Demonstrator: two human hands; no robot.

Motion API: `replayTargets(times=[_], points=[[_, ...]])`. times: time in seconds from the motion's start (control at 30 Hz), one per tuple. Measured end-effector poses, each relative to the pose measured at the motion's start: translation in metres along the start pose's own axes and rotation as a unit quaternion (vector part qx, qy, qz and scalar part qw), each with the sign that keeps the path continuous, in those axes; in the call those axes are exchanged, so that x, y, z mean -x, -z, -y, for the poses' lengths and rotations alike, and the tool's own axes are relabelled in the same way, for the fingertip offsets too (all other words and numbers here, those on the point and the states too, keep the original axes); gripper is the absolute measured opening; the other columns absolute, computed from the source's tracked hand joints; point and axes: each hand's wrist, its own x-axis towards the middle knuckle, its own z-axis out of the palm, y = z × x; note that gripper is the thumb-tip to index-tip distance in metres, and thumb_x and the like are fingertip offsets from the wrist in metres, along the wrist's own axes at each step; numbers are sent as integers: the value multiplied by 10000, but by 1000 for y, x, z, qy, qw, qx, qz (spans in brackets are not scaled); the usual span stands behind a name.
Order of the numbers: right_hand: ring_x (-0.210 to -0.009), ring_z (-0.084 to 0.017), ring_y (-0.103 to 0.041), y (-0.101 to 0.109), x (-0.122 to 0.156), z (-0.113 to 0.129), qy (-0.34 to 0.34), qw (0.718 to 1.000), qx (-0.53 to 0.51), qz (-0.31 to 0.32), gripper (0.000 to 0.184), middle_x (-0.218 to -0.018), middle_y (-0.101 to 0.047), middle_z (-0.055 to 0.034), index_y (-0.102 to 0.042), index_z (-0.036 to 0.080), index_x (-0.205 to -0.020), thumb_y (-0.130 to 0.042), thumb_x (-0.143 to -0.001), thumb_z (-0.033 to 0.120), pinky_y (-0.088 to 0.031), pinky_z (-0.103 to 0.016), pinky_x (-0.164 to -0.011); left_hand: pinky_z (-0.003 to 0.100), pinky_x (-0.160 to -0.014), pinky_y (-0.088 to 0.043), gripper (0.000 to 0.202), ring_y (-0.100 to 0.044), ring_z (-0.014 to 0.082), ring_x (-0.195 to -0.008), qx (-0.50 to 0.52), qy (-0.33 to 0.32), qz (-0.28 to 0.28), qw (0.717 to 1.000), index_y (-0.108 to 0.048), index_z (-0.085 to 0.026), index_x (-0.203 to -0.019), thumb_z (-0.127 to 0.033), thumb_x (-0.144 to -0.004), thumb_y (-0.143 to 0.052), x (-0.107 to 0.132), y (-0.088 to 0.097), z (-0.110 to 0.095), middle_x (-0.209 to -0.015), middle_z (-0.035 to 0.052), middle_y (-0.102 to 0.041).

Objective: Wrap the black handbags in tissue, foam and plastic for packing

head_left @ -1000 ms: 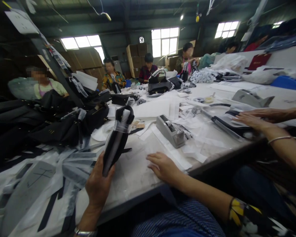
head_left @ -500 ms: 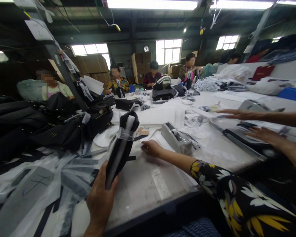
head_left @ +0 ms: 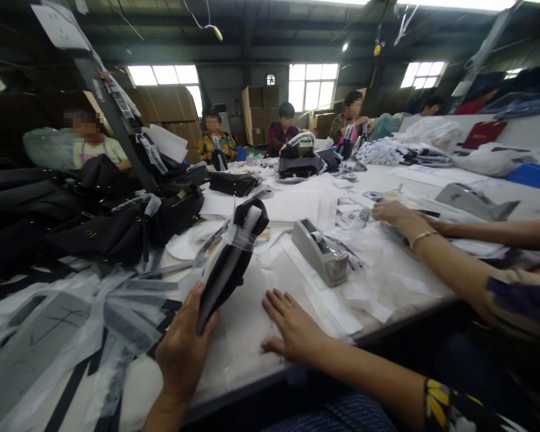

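Note:
My left hand (head_left: 184,345) is closed around the lower end of a black bag strap piece (head_left: 231,264) that has a clear plastic sleeve over it; the piece stands tilted up above the white table (head_left: 247,336). Just to its right, my right hand (head_left: 292,330) lies flat on the white paper sheet with fingers stretched out, holding nothing. A grey tape dispenser (head_left: 320,251) sits a short way beyond my right hand.
A co-worker's arms (head_left: 425,243) reach over the table from the right. Black handbags (head_left: 117,231) are piled at the left, clear plastic bags (head_left: 72,324) at the near left. More handbags (head_left: 299,162) and several seated people are at the far end.
My right hand drew back from near the strap to the table's near edge and lies flat. My left hand tilted the strap slightly right. The co-worker's hands shifted left across the table.

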Motion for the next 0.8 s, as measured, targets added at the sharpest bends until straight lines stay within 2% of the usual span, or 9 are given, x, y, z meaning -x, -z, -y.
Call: replayTargets(times=[0.1,0.2,0.33,0.43,0.53,0.63,0.67,0.73,0.8], points=[[-1476,-349,-242,-5,-14,3,55,998,-16,-9,820,-1558,-311,-239,-394,73,-1501,-608,-897,586,-181,-543,-1211,353,-949,-535,689,-644,253,-1159,11,-37,-11,999,-305,-283,-1530,-241,-926,-635,-6,2,-14,-1408,61,-574],[-1444,-316,-336,4,-26,9,139,987,-42,-64,631,-1500,-433,-217,-466,91,-1458,-603,-942,427,-241,-528,-1199,355,-974,-524,717,-629,249,-1186,25,-93,-22,995,-303,-259,-1531,-187,-909,-651,-6,7,-29,-1407,84,-573],[-1271,-242,-563,23,17,29,283,949,-89,-110,375,-1288,-655,-152,-628,153,-1311,-523,-992,322,-453,-402,-1079,354,-992,-514,648,-604,245,-1225,10,-186,-25,982,-380,-241,-1497,-124,-911,-629,7,16,-44,-1402,97,-576],[-1203,-236,-617,49,57,40,311,937,-115,-108,335,-1208,-704,-104,-654,207,-1282,-537,-984,307,-500,-393,-1026,372,-1009,-510,526,-569,251,-1268,7,-250,-10,968,-465,-237,-1446,-116,-944,-568,23,17,-55,-1405,87,-573],[-1134,-251,-653,82,57,41,227,951,-143,-157,280,-1158,-722,-86,-719,238,-1168,-523,-974,285,-508,-422,-1005,371,-1001,-522,462,-561,243,-1277,12,-272,-4,962,-512,-253,-1409,-98,-974,-489,39,10,-66,-1408,67,-571],[-1072,-237,-665,106,13,31,100,966,-142,-193,270,-1118,-728,-83,-740,216,-1084,-504,-974,285,-502,-396,-993,366,-1005,-526,479,-564,235,-1273,10,-261,-4,965,-524,-277,-1398,-63,-976,-447,49,4,-73,-1414,57,-565],[-1058,-228,-666,111,-7,26,55,977,-119,-168,271,-1124,-725,-77,-732,207,-1099,-508,-968,286,-503,-376,-983,366,-1007,-527,482,-564,235,-1273,9,-258,-6,966,-525,-278,-1397,-59,-976,-440,50,4,-74,-1416,60,-563],[-1033,-213,-673,114,-47,14,-38,996,-48,-59,286,-1148,-720,-65,-705,191,-1164,-533,-951,273,-507,-326,-947,359,-1009,-528,484,-566,231,-1271,7,-257,-9,966,-525,-276,-1398,-57,-977,-432,51,5,-72,-1414,61,-565],[-1006,-229,-682,113,-83,5,-80,997,-5,23,244,-1069,-742,-69,-730,169,-1105,-601,-914,251,-505,-312,-926,347,-1012,-526,488,-569,224,-1267,-5,-264,-5,965,-520,-278,-1402,-55,-976,-433,50,10,-67,-1411,57,-568]])
